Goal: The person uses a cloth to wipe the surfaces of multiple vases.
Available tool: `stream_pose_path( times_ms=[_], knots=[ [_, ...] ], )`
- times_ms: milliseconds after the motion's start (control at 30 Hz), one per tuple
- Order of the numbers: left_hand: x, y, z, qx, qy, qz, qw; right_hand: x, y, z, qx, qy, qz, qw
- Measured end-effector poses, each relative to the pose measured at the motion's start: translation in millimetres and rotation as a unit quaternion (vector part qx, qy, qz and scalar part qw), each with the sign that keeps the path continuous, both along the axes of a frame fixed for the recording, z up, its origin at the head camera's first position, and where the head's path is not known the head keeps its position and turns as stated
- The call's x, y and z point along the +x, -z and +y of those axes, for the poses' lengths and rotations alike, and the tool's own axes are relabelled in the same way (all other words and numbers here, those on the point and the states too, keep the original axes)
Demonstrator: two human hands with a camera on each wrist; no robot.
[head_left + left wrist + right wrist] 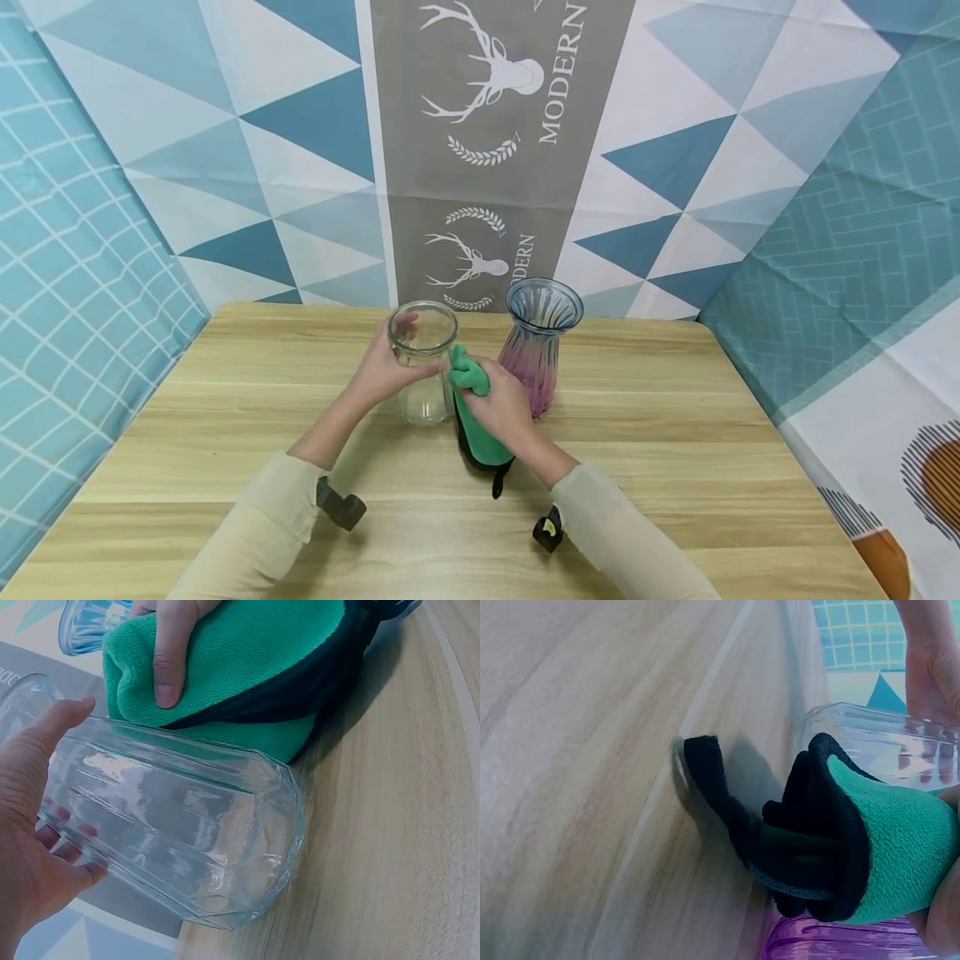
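A clear glass vase (424,404) stands upright on the wooden table, with my left hand (382,371) gripping it near the top. In the left wrist view the thumb lies along one side of the clear glass (180,825) and the fingers show through it from the other. My right hand (506,407) holds a bunched green cloth (482,437) with black edging, right beside the clear vase. The cloth's black hanging loop (711,776) dangles toward the table. Part of the right palm is hidden behind the cloth.
A ribbed glass vase (534,358), blue at the flared rim and purple below, stands just behind my right hand. The wooden table (225,417) ends at a patterned cloth backdrop (300,167). Tiled-pattern blue cloth (75,250) hangs at the left.
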State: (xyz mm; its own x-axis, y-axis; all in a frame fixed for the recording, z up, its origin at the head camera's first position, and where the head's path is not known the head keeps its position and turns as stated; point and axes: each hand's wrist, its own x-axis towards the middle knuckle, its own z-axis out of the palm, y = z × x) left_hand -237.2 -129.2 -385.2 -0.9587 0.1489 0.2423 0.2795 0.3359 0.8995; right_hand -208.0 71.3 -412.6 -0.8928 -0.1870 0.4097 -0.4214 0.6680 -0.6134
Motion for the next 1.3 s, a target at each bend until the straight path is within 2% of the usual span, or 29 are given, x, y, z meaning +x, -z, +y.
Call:
stream_pose_path(
  times_ms=[200,433,567,833,1033,1133,1300],
  knots=[
    [-0.1,0.8,-2,0.004,0.005,0.013,0.9999,-1.6,-4.9,-2,-0.027,0.004,0.027,0.999],
    [1.7,-2.6,-4,-0.002,0.010,0.009,0.9999,-5.5,-11.4,-4,-0.044,0.009,0.071,0.996],
    [1.8,-3.0,-5,-0.007,0.016,0.010,0.9998,-8.3,-16.1,-6,-0.047,0.007,0.076,0.996],
    [0.5,-2.1,-7,0.000,0.034,0.023,0.9991,-10.0,-20.3,-8,-0.030,0.001,0.038,0.999],
    [-0.6,-2.7,-6,0.008,0.044,0.023,0.9988,-7.9,-16.7,-5,-0.010,-0.002,-0.014,1.000],
    [-0.1,-3.2,-5,0.008,0.040,0.007,0.9991,-7.6,-11.2,-4,0.002,0.003,-0.036,0.999],
    [1.5,-2.8,-3,0.008,0.023,-0.001,0.9997,-7.2,-4.8,-4,0.008,0.003,-0.033,0.999]
  ],
)
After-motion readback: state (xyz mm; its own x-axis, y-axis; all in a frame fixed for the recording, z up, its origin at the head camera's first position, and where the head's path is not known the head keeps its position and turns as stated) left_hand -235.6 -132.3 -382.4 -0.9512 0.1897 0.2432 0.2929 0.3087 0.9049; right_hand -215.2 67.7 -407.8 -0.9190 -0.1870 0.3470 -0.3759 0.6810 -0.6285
